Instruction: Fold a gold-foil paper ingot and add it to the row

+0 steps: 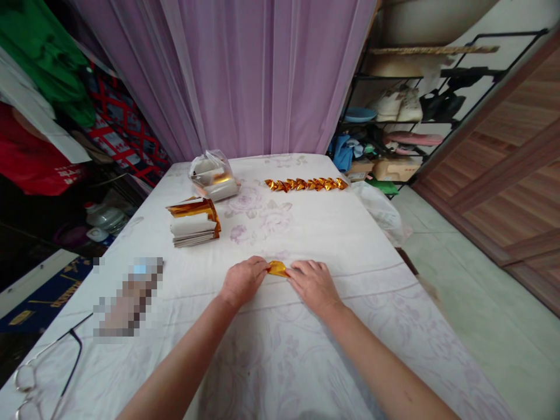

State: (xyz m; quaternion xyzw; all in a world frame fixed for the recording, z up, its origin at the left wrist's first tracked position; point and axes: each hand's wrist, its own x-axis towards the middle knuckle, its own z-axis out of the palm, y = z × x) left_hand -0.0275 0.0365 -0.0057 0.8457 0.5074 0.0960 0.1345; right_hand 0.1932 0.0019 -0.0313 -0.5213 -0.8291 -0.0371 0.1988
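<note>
A small piece of gold foil paper lies low over the cloth, stretched between my two hands. My left hand pinches its left end, and my right hand grips the right end with fingers bent. Parts of the foil are hidden under the fingertips. Farther off to the right, a row of folded gold foil pieces rests on the table. Left of my hands sits a stack of foil paper sheets, gold on one side and pale on the other.
A clear plastic bag with more paper stands behind the stack. Eyeglasses lie at the near left, beside a blurred-out object. The table has a floral cloth. Beyond are a purple curtain and a shoe rack.
</note>
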